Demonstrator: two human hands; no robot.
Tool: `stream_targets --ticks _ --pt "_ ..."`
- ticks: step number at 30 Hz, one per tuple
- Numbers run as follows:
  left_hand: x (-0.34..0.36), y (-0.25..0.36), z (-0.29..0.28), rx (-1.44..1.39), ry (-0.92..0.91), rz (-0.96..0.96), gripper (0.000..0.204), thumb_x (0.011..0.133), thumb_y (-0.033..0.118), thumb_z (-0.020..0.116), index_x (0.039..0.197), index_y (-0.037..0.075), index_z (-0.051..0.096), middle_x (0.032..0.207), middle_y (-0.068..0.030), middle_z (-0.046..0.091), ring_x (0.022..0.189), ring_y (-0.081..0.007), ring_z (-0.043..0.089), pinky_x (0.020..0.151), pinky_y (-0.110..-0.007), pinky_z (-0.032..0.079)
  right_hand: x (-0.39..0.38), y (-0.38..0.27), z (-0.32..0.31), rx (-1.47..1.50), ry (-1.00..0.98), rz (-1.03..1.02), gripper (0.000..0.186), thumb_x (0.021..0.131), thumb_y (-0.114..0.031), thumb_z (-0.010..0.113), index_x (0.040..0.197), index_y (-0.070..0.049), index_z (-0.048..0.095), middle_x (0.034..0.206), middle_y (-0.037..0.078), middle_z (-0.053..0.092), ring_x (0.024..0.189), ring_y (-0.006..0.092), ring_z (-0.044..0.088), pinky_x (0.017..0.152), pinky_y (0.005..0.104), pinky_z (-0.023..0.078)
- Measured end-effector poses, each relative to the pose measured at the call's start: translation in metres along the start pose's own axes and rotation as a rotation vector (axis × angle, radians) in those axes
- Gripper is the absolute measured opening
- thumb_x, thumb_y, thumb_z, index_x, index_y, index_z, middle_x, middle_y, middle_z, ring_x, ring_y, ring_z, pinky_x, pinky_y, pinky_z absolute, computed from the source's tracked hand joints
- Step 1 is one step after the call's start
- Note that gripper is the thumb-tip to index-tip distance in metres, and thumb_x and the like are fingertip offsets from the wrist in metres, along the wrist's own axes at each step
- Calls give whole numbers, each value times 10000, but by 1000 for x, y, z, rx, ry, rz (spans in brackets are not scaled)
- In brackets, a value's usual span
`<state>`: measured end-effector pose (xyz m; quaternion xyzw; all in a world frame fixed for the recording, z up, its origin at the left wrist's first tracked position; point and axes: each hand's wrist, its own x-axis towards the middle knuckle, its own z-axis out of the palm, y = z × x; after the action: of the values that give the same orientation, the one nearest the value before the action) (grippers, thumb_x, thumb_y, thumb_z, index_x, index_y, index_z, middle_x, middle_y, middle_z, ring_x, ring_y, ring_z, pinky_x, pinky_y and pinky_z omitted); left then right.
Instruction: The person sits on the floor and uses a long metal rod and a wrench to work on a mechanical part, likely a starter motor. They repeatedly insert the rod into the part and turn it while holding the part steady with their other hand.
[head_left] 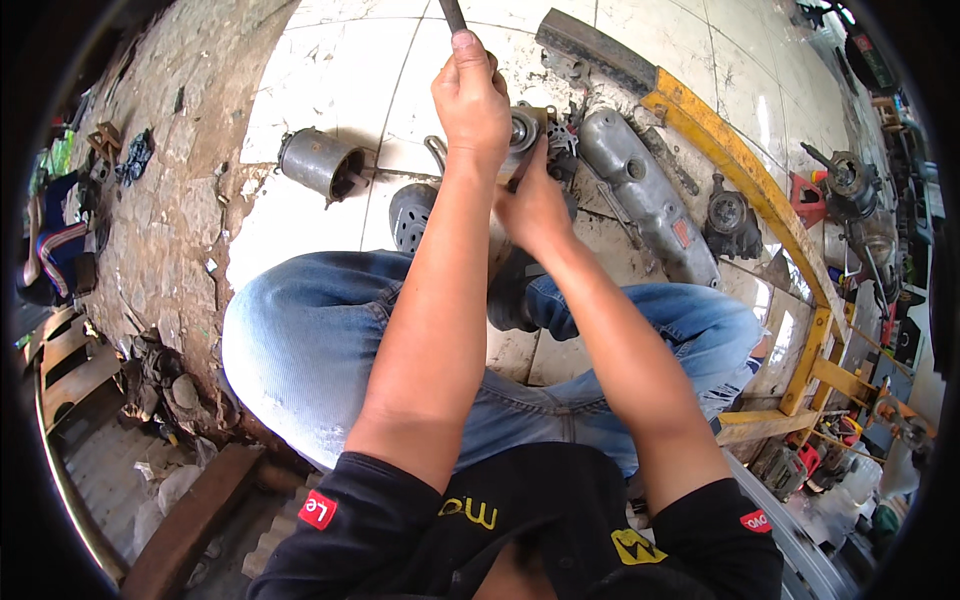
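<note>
Fingers of the left hand (470, 100) are wrapped tight around a dark metal rod (453, 14) that runs up toward twelve o'clock and out of view; the fist sits knuckles-up, forearm stretched straight out from the shoulder. At nine o'clock from that fist lies a dull grey steel cylinder (320, 163), hollow and open at one end, on the cracked white floor tiles (330, 60). Just below the fist a dark, slotted round housing (412, 215) rests on the tiles. The motor part (527, 128), a greasy metal piece with a shiny ring bearing, sits directly against the left fist at its three o'clock side. The right hand (535, 205) comes in from five o'clock, wrist bent, its fingers pressed onto the lower side of that motor part; they are hidden behind the hand, so I cannot tell whether they close around it. Further right lies a long, rounded aluminium cover (645, 195), scuffed and grey, and beyond it a yellow painted steel frame (735, 155).
</note>
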<state>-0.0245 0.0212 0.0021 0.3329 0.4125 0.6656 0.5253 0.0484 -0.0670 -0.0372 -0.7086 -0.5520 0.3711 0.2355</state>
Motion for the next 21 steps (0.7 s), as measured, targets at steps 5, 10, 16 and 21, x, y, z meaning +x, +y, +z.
stream_targets --ticks 5,10,16,21 --pt "2 -2 -1 -5 -13 22 548 972 575 408 691 105 397 504 4 350 402 -95 298 368 -262 242 22 10 -14 -14 -85 52 989 817 -306 659 1430 154 35 963 285 656 879 417 657 773 428 510" --pt "1 -5 0 0 -7 27 548 972 575 410 691 105 402 501 7 348 400 -94 298 367 -259 243 0 19 5 -77 -2 -63 1030 805 -289 667 1430 145 -26 964 300 648 882 414 658 775 433 512" --pt "0 -3 -2 -1 2 18 540 977 563 409 688 108 391 509 2 352 409 -93 299 373 -260 237 5 11 0 4 -6 8 995 799 -256 648 1436 142 -4 943 318 648 877 432 656 775 431 517" --pt "0 -1 0 3 3 20 533 980 557 406 690 109 389 511 1 352 410 -95 304 373 -258 238 2 18 -1 -32 -10 -8 873 840 -256 599 1429 146 95 870 296 658 835 456 645 767 456 504"
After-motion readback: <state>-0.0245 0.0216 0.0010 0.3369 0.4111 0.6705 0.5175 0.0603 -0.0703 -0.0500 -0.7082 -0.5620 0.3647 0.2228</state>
